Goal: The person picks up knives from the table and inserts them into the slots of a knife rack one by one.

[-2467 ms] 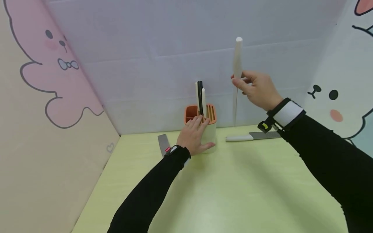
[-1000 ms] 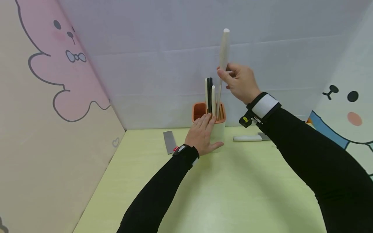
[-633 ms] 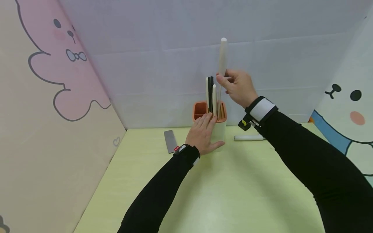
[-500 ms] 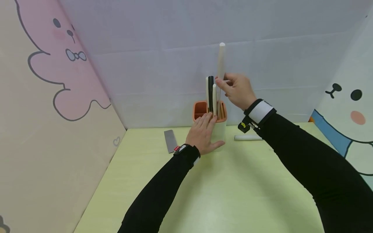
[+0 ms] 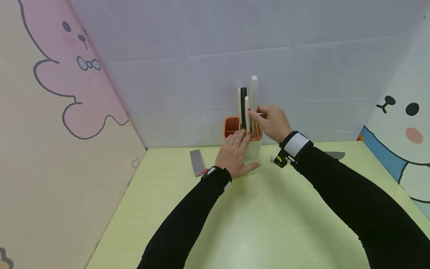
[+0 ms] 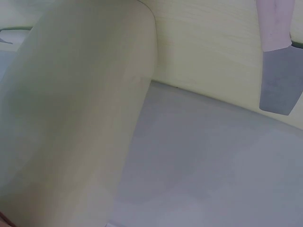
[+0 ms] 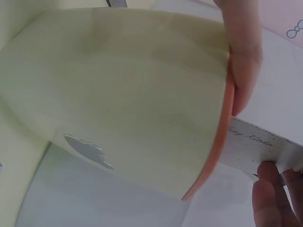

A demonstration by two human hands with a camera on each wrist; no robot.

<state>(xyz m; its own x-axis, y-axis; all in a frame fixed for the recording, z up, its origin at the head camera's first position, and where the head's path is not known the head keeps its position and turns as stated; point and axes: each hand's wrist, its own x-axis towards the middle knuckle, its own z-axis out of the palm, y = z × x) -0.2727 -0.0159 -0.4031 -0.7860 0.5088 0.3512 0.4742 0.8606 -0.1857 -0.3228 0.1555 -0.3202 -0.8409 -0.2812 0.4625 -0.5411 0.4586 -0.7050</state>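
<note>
A cream knife block [image 5: 253, 151] with an orange slotted top stands against the back wall. My left hand [image 5: 233, 157] rests on its front and top rim, fingers spread and straight. My right hand [image 5: 273, 121] pinches a white-handled knife [image 5: 254, 89] held upright over the slots. In the right wrist view the lettered blade [image 7: 255, 145] passes behind the orange rim [image 7: 220, 137], partly out of sight. Beside it, a black handle [image 5: 243, 108], a tall white handle [image 5: 239, 106] and a shorter white handle [image 5: 247, 114] stick up from the block.
Left of the block a grey blade [image 5: 197, 163] lies on the yellow-green table [image 5: 242, 224]; its pinkish handle [image 6: 276, 23] shows in the left wrist view. Another knife [image 5: 337, 154] lies at right, mostly hidden by my right forearm. Patterned walls flank the table.
My right hand has brought the white-handled knife left over the block, then lowered it, its blade sinking into the slots. The left hand has stayed on the block. The view has shifted slightly.
</note>
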